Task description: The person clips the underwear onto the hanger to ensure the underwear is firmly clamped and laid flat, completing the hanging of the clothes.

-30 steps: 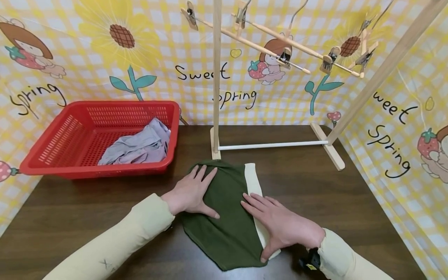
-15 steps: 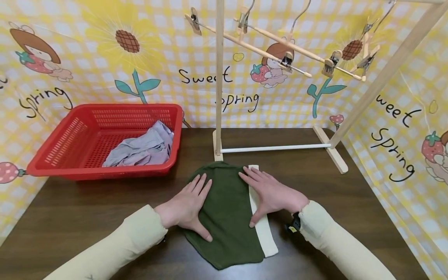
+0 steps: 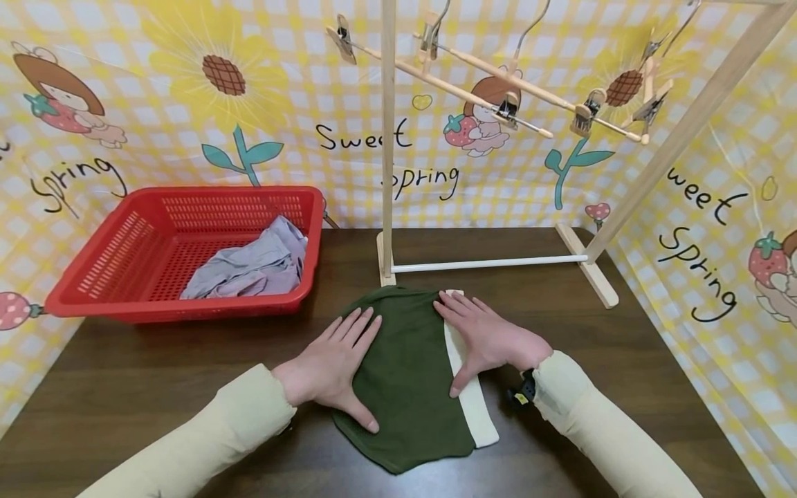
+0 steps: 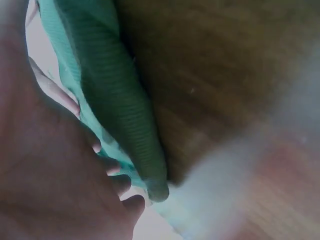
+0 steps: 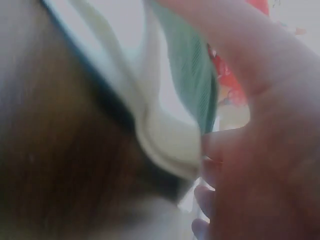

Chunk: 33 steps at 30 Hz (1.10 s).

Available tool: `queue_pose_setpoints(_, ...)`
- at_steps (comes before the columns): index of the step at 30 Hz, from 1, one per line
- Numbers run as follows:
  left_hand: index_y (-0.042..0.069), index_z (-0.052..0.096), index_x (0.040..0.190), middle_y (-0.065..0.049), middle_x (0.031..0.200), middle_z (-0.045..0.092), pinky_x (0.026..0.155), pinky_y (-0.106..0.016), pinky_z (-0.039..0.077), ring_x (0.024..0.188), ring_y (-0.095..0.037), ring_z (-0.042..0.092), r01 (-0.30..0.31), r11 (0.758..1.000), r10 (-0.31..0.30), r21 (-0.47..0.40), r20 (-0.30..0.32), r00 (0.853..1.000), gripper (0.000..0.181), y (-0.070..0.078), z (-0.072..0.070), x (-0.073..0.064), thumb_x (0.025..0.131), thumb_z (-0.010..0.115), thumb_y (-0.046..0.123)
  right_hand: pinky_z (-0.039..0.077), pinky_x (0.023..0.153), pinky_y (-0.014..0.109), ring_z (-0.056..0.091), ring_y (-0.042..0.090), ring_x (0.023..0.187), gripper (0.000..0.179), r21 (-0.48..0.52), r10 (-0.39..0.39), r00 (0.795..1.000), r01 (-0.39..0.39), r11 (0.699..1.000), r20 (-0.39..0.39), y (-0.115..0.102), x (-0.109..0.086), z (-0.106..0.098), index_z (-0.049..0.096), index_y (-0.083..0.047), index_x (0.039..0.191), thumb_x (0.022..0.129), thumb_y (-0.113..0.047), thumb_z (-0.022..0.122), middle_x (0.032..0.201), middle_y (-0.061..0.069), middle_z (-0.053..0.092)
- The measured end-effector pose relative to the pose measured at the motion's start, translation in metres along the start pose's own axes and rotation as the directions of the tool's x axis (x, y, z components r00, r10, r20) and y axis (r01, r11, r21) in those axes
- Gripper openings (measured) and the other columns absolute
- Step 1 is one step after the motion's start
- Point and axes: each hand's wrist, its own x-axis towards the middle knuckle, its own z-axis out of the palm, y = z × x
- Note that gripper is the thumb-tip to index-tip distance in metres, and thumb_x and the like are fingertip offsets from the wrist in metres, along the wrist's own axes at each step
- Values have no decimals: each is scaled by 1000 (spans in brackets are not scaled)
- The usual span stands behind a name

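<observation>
A dark green garment point(image 3: 411, 373) with a cream band point(image 3: 476, 408) down its right side lies spread on the brown table. The left hand point(image 3: 336, 363) rests on its left part, fingers straight and spread, thumb pointing toward the front. Over the cream band, the right hand point(image 3: 488, 339) lies with fingertips at the top of the green cloth and thumb on the band's inner edge. In the left wrist view, the green cloth's ribbed edge point(image 4: 120, 100) shows beside the palm. The band's layered edge point(image 5: 165, 140) appears in the right wrist view.
A red plastic basket point(image 3: 187, 308) holding grey and lilac clothes point(image 3: 255, 263) stands at the back left. Behind the garment is a wooden rack point(image 3: 387, 173) with a white lower bar point(image 3: 488, 264). Wooden clip hangers point(image 3: 510, 79) hang from it.
The right hand has moved from the lower part of the cream band up to its top. The left hand has slid slightly toward the front, and the cloth lies smoother.
</observation>
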Motion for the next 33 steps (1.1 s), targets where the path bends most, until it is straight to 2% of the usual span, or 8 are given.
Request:
queue_pose_setpoints(7,1,12,162,-21,167,7,121,-52,11,152,-41,6,54,998,-55,11,62,997,150,-2,-1,0,55,75,86,12,120,55,7,36,153,146,0,-50,998,51,999,29,-14,-19,5,18,-5,163,53,-69,92,169,14,8)
queue_pose_setpoints(11,2,14,162,-20,167,8,121,-52,12,152,-42,7,44,999,-44,5,64,997,151,-5,-2,-2,53,76,86,14,119,56,8,36,153,147,5,-43,999,43,999,27,-14,-28,8,17,-5,163,52,-67,93,169,14,9)
queue_pose_setpoints(14,2,16,162,-21,167,12,120,-53,16,151,-42,12,15,999,-14,-34,8,1000,146,-7,-5,1,57,75,86,14,119,55,9,35,153,147,18,-43,999,43,999,-3,-14,-29,7,18,-5,162,53,-68,92,168,14,12)
queue_pose_setpoints(17,1,18,161,-21,166,17,119,-52,21,150,-40,19,-17,997,7,-81,-127,992,136,-6,-18,8,66,74,82,16,119,55,12,36,153,144,24,-45,998,46,999,-37,-14,-30,4,21,-4,162,54,-69,91,167,16,16)
queue_pose_setpoints(20,3,17,162,-19,165,20,118,-50,24,149,-36,23,-22,991,-18,-128,-300,954,123,-4,-41,17,77,74,73,17,119,54,15,37,152,140,31,-43,997,45,999,-66,-15,-29,1,24,-3,161,56,-66,92,166,17,19)
queue_pose_setpoints(25,6,19,162,-16,163,26,118,-49,25,149,-31,25,-18,970,-115,-241,-527,842,106,-1,-86,33,87,75,57,23,118,54,17,37,151,134,51,-46,992,52,997,-118,-15,-29,1,28,-4,160,58,-63,93,165,16,22)
queue_pose_setpoints(28,6,18,162,-14,163,27,118,-48,25,149,-28,25,-30,951,-170,-309,-599,782,102,-1,-107,42,90,73,53,28,115,54,20,38,150,130,62,-41,987,51,997,-153,-15,-30,2,32,-7,159,59,-61,94,164,16,25)
queue_pose_setpoints(33,10,16,163,-9,164,27,116,-46,30,146,-27,32,-74,904,-246,-420,-655,714,99,-1,-134,59,92,72,49,34,112,54,28,39,147,120,50,-46,978,58,997,-204,-16,-29,3,40,-9,156,61,-58,94,160,18,33)
